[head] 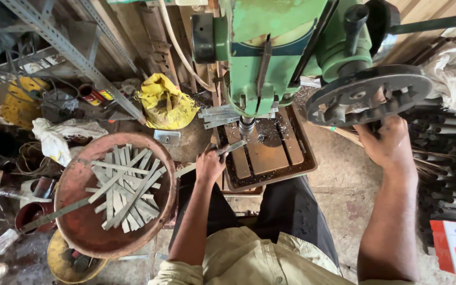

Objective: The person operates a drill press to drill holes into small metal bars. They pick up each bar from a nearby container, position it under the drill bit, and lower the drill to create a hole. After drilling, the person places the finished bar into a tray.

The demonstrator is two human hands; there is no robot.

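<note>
Sitting close in front of a green drill press (pixel 270 47), the person has both arms reaching forward from the bottom of the view. The left hand (pixel 208 166) is clenched around one end of a flat metal strip (pixel 231 148), pinning it on the rusty drill table (pixel 270 158) so that its far end lies right under the chuck (pixel 246 126); a firm grip like this, I judge, keeps the strip from spinning with the bit. The right hand (pixel 389 145) is raised higher, its fingers curled around the underside of the dark feed wheel (pixel 370 95), the place from which the spindle is lowered. To the left, near the left elbow, a round rusty pan (pixel 77 221) holds a loose heap of similar cut strips (pixel 125 187), within easy reach. More strips (pixel 222 115) lie stacked beside the chuck. Farther back sit a crumpled yellow bag (pixel 164 103) and slotted angle bars (pixel 75 58); dark rods (pixel 447 163) pile at right.
</note>
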